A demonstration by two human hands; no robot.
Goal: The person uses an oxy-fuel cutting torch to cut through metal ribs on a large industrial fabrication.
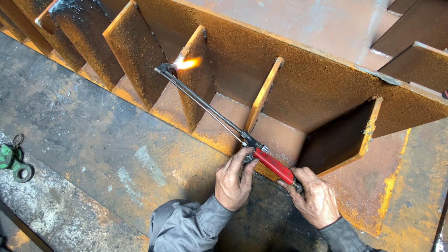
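Observation:
A cutting torch (210, 112) with a red handle (275, 165) and long thin metal tubes reaches up and left from my hands. Its tip (164, 70) burns with a yellow-orange flame (187, 63) against a rusty vertical rib (198, 70). My right hand (316, 198) grips the rear end of the red handle. My left hand (234, 179) is at the front of the handle, with its fingers on the valve block (249, 149). Both arms wear grey sleeves.
A large rusty steel structure (326, 88) with several upright ribs and open pockets fills the upper half. Below it lies a worn, stained steel floor plate (102, 140). A green shackle-like clamp (13, 161) lies at the far left edge.

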